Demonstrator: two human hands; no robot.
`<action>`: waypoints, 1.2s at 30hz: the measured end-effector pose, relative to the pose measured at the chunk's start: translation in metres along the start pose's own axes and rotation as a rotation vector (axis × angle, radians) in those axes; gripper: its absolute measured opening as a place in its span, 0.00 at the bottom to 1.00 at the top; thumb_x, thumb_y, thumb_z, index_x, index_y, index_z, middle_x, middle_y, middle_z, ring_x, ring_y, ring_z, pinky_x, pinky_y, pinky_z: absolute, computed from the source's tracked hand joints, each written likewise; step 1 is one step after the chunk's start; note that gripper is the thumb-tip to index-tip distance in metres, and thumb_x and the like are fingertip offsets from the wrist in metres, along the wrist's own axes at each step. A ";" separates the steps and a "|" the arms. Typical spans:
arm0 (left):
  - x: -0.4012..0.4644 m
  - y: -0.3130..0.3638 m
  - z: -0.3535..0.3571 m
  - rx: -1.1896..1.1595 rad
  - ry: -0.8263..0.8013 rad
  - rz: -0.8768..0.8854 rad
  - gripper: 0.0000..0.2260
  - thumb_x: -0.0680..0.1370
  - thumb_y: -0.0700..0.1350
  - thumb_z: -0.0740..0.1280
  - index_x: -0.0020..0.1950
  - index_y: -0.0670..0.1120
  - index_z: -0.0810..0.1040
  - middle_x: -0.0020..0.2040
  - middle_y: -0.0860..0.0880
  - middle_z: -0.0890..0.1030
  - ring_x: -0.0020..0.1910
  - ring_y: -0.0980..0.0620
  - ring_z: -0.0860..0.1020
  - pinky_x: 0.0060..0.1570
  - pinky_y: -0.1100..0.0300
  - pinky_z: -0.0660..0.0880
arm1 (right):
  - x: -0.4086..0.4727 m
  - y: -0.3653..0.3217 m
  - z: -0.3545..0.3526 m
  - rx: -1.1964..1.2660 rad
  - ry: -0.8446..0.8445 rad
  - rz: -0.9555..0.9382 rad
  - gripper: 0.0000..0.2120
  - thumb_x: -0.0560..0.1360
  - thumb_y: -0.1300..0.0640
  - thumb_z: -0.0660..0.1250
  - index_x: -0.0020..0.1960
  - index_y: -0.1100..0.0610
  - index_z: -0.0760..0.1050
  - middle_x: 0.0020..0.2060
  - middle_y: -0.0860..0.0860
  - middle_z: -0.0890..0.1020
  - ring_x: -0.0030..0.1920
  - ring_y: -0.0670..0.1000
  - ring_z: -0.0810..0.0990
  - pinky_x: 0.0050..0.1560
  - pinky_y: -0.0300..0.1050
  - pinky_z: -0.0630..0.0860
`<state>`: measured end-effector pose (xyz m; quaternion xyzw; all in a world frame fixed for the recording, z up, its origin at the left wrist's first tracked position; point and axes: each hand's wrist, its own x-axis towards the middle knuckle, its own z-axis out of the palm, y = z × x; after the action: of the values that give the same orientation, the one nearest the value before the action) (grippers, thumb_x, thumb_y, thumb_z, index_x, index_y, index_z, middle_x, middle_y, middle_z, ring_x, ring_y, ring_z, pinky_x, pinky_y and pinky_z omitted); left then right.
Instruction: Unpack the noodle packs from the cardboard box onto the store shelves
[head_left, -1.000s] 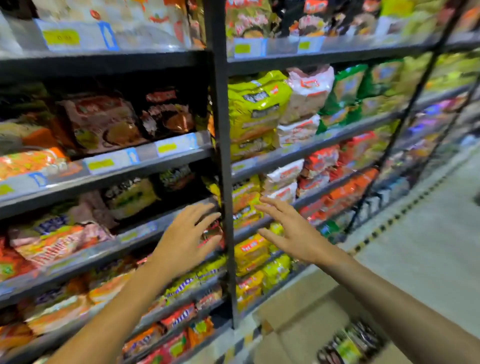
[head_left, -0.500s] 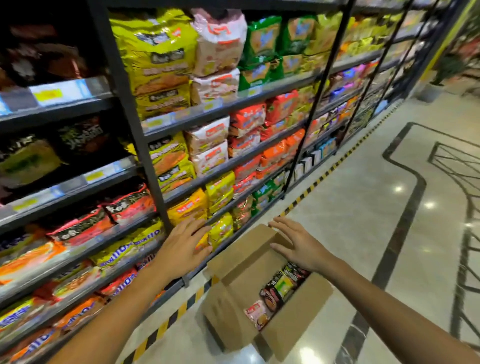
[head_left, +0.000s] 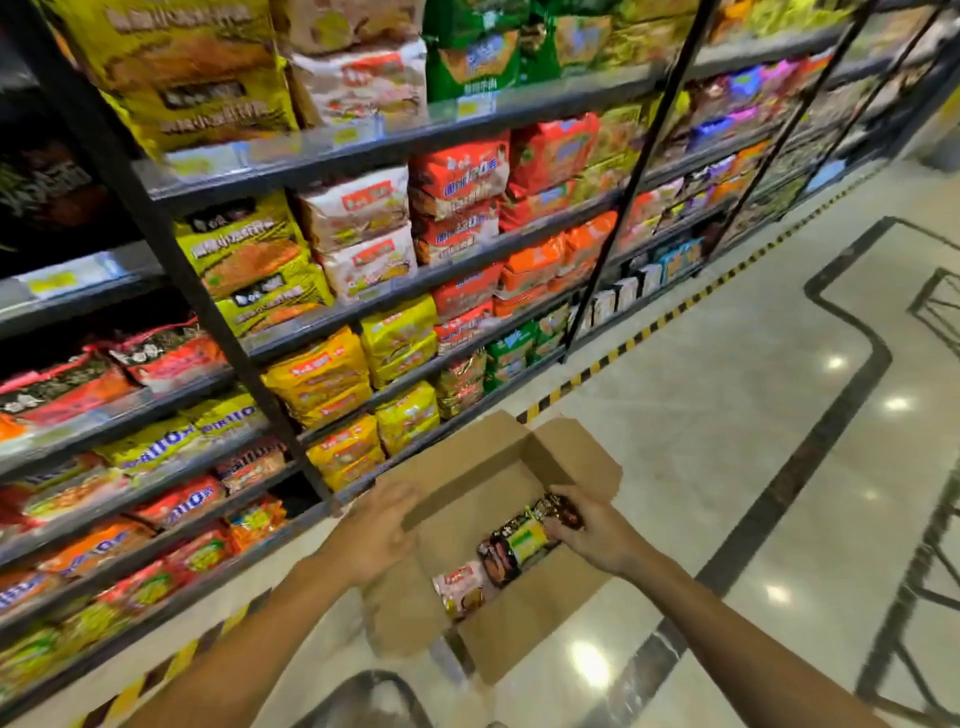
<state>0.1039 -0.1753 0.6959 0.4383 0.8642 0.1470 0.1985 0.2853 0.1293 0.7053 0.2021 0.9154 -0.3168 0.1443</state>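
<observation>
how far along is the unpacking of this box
Done: the shelves are well stocked, and much of the open cardboard box shows bare cardboard inside. In hand: the right hand is closing on the dark noodle pack in the box, while the left hand rests on a flap. Left: that pack and the pink noodle pack beside it; more may be hidden.

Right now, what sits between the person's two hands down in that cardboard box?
In the head view, between the left hand and right hand there is the box's brown inner wall and a dark noodle pack, whose far end the right fingers touch.
</observation>
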 end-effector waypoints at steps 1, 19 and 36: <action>0.003 -0.006 0.004 -0.024 -0.007 -0.019 0.25 0.80 0.58 0.59 0.76 0.55 0.63 0.75 0.54 0.65 0.75 0.52 0.61 0.72 0.55 0.61 | 0.016 0.017 0.008 0.019 -0.034 0.002 0.40 0.69 0.21 0.54 0.73 0.44 0.66 0.69 0.46 0.73 0.67 0.48 0.73 0.65 0.52 0.74; 0.110 -0.112 0.202 -0.440 -0.308 -0.380 0.27 0.75 0.58 0.60 0.65 0.40 0.76 0.58 0.41 0.80 0.57 0.41 0.79 0.57 0.55 0.75 | 0.179 0.091 0.121 0.075 -0.269 0.417 0.29 0.78 0.47 0.69 0.75 0.52 0.66 0.66 0.52 0.78 0.65 0.54 0.77 0.61 0.42 0.71; 0.255 -0.196 0.505 -0.477 -0.345 -0.537 0.25 0.81 0.50 0.64 0.77 0.49 0.62 0.76 0.51 0.64 0.74 0.50 0.64 0.67 0.66 0.59 | 0.370 0.331 0.375 0.048 -0.420 0.454 0.32 0.76 0.49 0.68 0.76 0.55 0.60 0.68 0.57 0.74 0.64 0.64 0.75 0.58 0.55 0.75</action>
<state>0.0680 -0.0391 0.1139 0.1567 0.8437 0.2107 0.4683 0.1648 0.2307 0.1028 0.3347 0.7893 -0.3330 0.3926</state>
